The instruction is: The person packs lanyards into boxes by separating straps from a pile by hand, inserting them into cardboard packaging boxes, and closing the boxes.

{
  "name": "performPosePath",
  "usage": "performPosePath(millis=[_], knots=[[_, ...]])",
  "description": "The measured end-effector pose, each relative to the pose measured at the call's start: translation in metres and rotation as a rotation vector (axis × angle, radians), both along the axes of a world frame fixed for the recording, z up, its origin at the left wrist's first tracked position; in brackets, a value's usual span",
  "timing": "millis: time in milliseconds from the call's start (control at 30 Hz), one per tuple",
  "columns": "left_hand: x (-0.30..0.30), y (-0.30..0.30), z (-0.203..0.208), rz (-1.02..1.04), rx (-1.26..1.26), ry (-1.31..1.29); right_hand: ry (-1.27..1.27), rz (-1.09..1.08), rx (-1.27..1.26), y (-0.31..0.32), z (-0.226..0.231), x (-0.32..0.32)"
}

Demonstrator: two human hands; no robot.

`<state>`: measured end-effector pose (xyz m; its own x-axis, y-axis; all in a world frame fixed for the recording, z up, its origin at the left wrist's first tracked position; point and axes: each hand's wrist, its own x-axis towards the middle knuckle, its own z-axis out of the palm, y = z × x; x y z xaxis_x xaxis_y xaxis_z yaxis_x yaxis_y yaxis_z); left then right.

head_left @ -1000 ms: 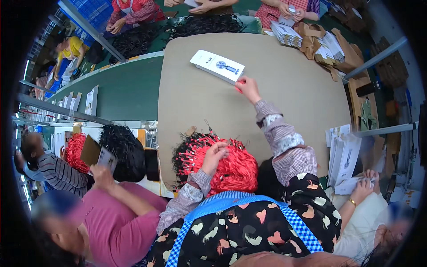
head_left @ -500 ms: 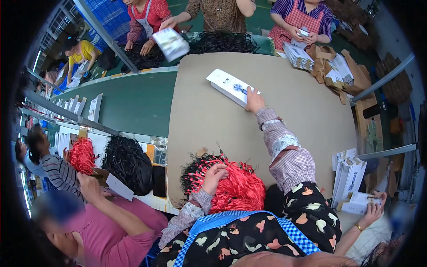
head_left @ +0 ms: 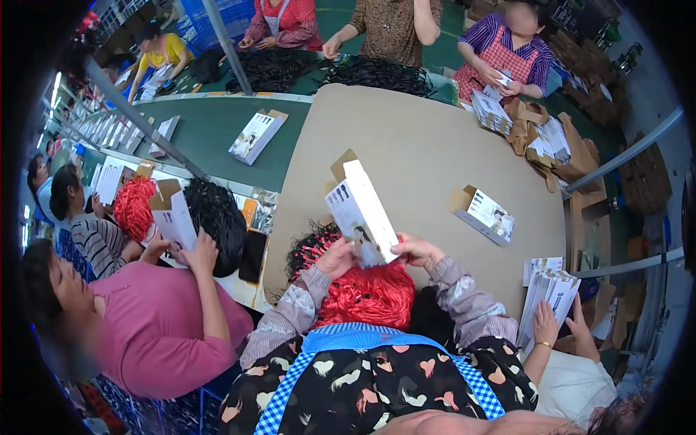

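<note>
A white carton box (head_left: 366, 210) stands tilted between my hands above the cardboard sheet, its brown top flap raised. My left hand (head_left: 338, 258) grips its lower left side; my right hand (head_left: 417, 251) grips its lower right corner. Just beneath them lies a big pile of red straps (head_left: 366, 299), with black cords (head_left: 308, 245) at its left edge. A second white carton box (head_left: 484, 215) with a lifted flap rests on the sheet to the right. What is inside the held box cannot be seen.
The brown cardboard sheet (head_left: 435, 152) covers my table. On the left runs a green conveyor belt (head_left: 210, 134) carrying a white carton (head_left: 258, 136). A black phone (head_left: 251, 255) lies beside a black strap pile (head_left: 215, 225). Co-workers sit left and right; stacked cartons (head_left: 549, 297) stand at right.
My right hand has come back from the far part of the sheet, and both hands now hold a box upright. A box now lies at right, another on the belt. The view has shifted.
</note>
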<state>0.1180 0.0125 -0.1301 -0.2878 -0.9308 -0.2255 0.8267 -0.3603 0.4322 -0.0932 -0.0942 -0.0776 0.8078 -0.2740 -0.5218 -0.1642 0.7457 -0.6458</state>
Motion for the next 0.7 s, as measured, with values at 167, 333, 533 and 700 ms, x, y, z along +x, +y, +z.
performPosePath(millis=[167, 333, 533, 700], knots=[[-0.019, 0.026, 0.026, -0.043, 0.053, 0.085, -0.085, -0.143, -0.110, 0.048, 0.002, -0.013], [-0.022, 0.043, 0.033, 0.024, 0.002, -0.302, 0.219, -0.511, -0.701, 0.052, 0.020, -0.030], [-0.034, 0.065, 0.029, 0.042, -0.091, -0.544, 0.144, -0.626, -0.942, 0.036, 0.127, -0.014], [-0.049, 0.076, 0.036, -0.010, -0.094, -0.586, -0.023, -0.552, -1.104, 0.021, 0.155, 0.005]])
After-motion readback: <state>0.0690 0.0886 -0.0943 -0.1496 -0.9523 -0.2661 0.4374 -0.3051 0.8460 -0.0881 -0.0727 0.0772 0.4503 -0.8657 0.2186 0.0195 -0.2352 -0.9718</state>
